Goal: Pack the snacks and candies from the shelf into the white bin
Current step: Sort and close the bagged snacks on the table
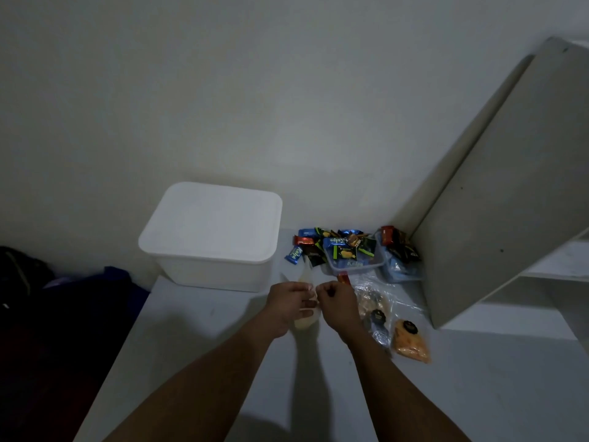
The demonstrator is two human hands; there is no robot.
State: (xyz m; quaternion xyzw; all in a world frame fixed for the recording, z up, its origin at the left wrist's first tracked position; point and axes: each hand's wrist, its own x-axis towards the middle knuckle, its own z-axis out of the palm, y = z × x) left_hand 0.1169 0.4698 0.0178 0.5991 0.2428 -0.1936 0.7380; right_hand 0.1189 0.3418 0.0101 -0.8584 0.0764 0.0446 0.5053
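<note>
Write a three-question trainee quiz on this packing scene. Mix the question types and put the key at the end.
1. True or false: the white bin has its lid on.
2. Which hand holds the pale packet? A) the left hand alone B) the right hand alone C) both hands
3. Fill in: the orange snack bag lies on the shelf to the ___ of the right hand.

Key: 1 true; 2 C; 3 right.
</note>
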